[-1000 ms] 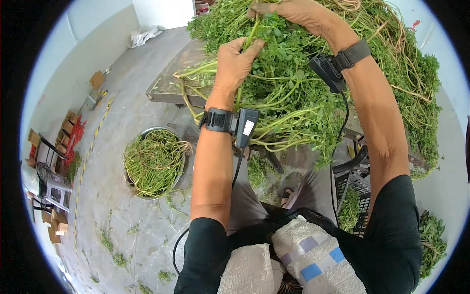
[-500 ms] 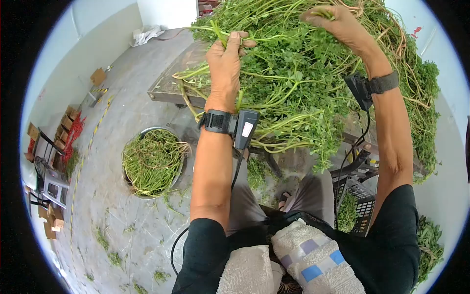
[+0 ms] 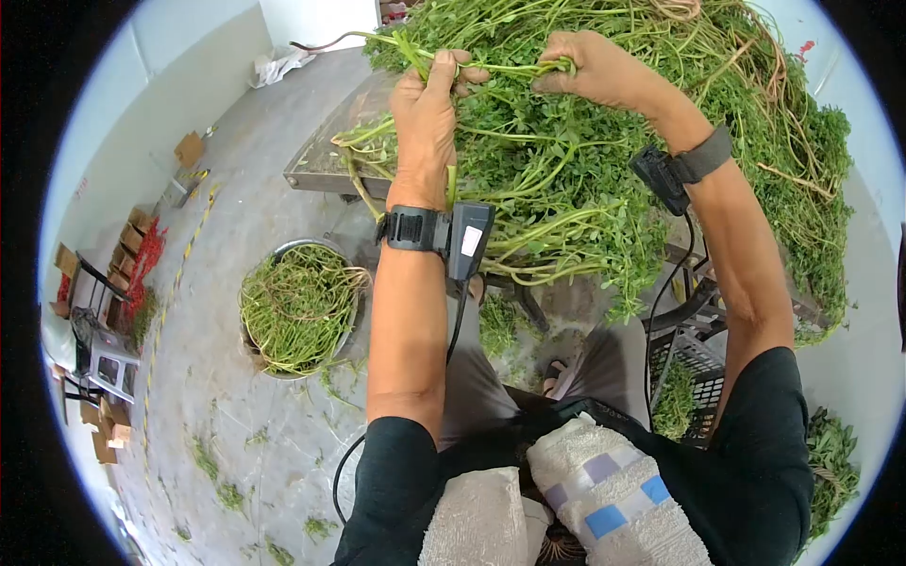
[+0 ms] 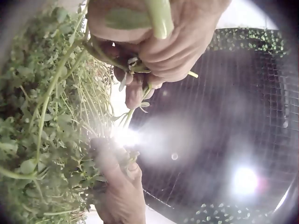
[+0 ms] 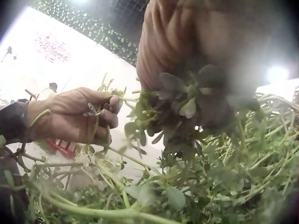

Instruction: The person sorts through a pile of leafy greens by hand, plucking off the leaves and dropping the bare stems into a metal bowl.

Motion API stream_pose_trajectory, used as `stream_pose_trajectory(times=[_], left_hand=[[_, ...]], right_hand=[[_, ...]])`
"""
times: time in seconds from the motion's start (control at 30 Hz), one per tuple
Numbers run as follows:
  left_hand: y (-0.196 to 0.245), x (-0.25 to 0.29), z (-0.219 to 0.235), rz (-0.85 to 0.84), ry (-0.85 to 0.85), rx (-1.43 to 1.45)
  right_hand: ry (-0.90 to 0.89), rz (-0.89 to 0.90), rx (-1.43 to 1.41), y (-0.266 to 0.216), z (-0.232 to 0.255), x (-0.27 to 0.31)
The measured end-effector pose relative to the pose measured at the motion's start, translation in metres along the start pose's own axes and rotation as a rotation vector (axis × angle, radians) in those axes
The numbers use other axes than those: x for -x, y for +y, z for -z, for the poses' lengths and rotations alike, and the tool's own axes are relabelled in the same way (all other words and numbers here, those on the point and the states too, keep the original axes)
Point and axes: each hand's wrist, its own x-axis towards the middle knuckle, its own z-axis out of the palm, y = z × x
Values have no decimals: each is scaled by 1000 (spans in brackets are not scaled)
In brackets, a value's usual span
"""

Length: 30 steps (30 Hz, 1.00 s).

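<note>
Over the near left part of the leafy pile point(image 3: 566, 179), my left hand point(image 3: 422, 113) pinches several green stems point(image 3: 408, 52) between thumb and fingers. My right hand point(image 3: 604, 74), to its right, grips the same bunch's other stretch, and a green stem point(image 3: 510, 70) runs taut between the two. In the right wrist view, small rounded leaves point(image 5: 187, 107) hang at the right hand's fingers and partly hide them. A long thin stem tail point(image 3: 326, 44) sticks out leftward past the left hand. In the left wrist view, cut-looking stem ends point(image 4: 161, 23) show by the left hand.
The pile covers most of a wooden table point(image 3: 326, 170), with stems hanging over its near edge. On the floor at left stands a round metal basin point(image 3: 351, 330) full of stems. A black crate point(image 3: 706, 387) holding greens is below right. Leaf scraps point(image 3: 229, 495) litter the floor.
My right hand swung right with greens in it, then came back left and down beside my left hand. The left hand shifted left and up, still pinching stems.
</note>
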Motion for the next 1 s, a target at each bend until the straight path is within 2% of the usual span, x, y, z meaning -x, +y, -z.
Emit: stream_pose_trajectory(times=[0.03,0.07,0.13,0.27,0.37,0.43,0.47,0.63,0.67,0.73,0.77,0.8,0.87,0.9,0.97,1.0], left_hand=[[0,0,1,-3,-8,-3],[1,0,1,-3,-7,-3],[1,-1,1,-8,11,-26],[2,2,-4,-28,55,-20],[2,3,-5,-15,73,-3],[1,4,-5,-45,93,6],[0,5,-6,-44,89,4],[-2,15,-16,-84,-10,-49],[1,14,-12,-83,-11,-51],[14,8,2,-77,100,100],[16,7,4,-87,131,78],[16,6,5,-86,139,81],[15,5,3,22,134,-21],[15,4,1,26,121,-26],[11,4,0,30,105,152],[12,4,0,31,102,148]], right_hand=[[126,144,-34,3,-2,-3],[125,144,-35,6,-1,-2],[-22,40,-41,-3,11,-2],[-109,-41,-4,-14,17,3],[-77,53,-30,-9,7,6],[77,71,109,-13,-4,9],[80,68,108,-12,-7,9],[208,-17,354,23,-26,6],[245,-59,412,37,-27,10],[280,-224,437,94,-23,25],[200,-280,419,103,-12,28],[193,-275,420,99,-9,23],[159,-241,246,81,-15,11],[161,-192,245,71,-22,0],[52,-157,214,47,-37,-25],[-40,-104,256,37,-43,-32]])
